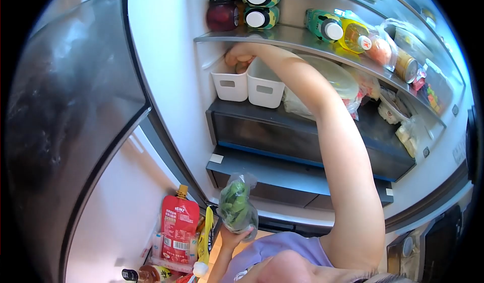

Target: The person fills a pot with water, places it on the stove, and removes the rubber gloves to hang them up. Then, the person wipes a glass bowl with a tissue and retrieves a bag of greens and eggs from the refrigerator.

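My left hand (235,237) is closed around the lower end of a clear plastic bag of green vegetables (236,206), held upright in front of the fridge's lower drawers. The kind of vegetable is unclear through the plastic. My right arm stretches across the fridge, and my right hand (239,54) dips into the left white bin (229,89) under the glass shelf. Its fingers are curled down by a brownish thing (242,67) that I cannot make out. A second white bin (266,92) stands just to the right, partly behind my forearm.
Overhead, the glass shelf (282,38) carries green bottles (320,26), a dark red jar (222,15) and a yellow bottle (353,35). A lidded bowl (333,76) and bagged food sit behind my arm. The open door at left holds a red Heinz pouch (179,227).
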A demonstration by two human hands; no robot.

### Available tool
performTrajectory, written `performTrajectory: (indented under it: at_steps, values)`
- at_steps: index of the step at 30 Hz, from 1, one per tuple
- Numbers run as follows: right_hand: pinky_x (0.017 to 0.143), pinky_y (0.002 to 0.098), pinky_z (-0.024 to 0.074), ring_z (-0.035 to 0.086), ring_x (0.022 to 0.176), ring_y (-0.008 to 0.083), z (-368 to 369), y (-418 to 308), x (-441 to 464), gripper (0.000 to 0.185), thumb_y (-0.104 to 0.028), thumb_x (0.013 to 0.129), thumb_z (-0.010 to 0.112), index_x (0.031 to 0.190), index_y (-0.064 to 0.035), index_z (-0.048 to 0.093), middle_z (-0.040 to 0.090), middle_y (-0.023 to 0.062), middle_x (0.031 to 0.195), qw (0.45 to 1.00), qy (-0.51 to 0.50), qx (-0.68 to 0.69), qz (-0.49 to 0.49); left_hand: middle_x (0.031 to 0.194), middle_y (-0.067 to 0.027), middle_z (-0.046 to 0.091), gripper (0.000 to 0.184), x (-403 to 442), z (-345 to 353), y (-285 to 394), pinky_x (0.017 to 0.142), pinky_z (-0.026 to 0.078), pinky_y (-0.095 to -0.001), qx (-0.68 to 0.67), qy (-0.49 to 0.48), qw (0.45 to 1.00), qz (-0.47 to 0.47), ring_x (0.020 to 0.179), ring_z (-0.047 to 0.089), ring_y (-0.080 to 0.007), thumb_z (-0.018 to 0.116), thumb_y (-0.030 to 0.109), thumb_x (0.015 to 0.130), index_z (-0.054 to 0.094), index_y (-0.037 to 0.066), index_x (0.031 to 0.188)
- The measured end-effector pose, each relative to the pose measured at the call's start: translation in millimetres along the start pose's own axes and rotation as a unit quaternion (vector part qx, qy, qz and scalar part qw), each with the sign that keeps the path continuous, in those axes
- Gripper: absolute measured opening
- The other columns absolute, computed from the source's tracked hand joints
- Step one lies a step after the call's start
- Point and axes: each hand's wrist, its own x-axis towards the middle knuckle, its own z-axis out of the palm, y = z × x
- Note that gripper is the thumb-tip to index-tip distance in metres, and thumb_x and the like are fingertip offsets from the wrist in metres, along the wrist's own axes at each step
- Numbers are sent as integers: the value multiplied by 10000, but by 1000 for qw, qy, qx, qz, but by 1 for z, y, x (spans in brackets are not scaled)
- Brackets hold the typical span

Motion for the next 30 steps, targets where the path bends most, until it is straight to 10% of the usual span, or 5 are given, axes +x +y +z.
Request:
performTrajectory:
  at_steps: [7, 10, 18, 25, 30]
  values:
    - [462, 241, 380, 453, 522, 62, 15, 1, -65, 128, -320, 809, 574, 901, -230, 585, 518, -28, 731, 954, 73, 248, -154, 1125, -120, 576, 773, -3, -5, -1, 917, 435, -338, -14, -19, 1000, 9, 1048, 562, -226, 866, 173, 541, 470, 3, 1183]
    - [508, 229, 448, 545, 617, 100, 19, 9, -81, 369, -376, 843, 583, 1114, -129, 547, 570, -16, 998, 909, 6, 355, -217, 1134, -121, 571, 782, -3, -5, -4, 927, 429, -340, -32, -41, 999, 3, 1056, 558, -229, 858, 155, 548, 454, 5, 1200]
    - [428, 185, 430, 529, 558, 88, 55, 26, -171, 393, -353, 900, 516, 1125, -32, 490, 604, 113, 1010, 799, -65, 528, -281, 1108, -113, 588, 712, -13, -1, 16, 921, 431, -333, -54, -110, 992, 14, 1044, 562, -221, 834, 113, 568, 495, 3, 1183]
    - [383, 232, 391, 508, 471, 127, 201, 60, -313, 442, -455, 933, 384, 1135, -76, 489, 580, 106, 866, 628, -82, 696, -339, 1175, -113, 523, 759, -83, -4, 6, 921, 427, -360, -75, -107, 991, -4, 1077, 515, -238, 843, 147, 574, 467, 7, 1218]
    - [378, 245, 387, 504, 459, 146, 342, 116, -435, 476, -459, 940, 354, 1154, -54, 480, 572, 111, 847, 612, -21, 744, -269, 1194, -114, 504, 825, -172, -28, 12, 945, 415, -364, -121, -122, 981, -92, 1078, 510, -240, 850, 173, 570, 425, 22, 1261]
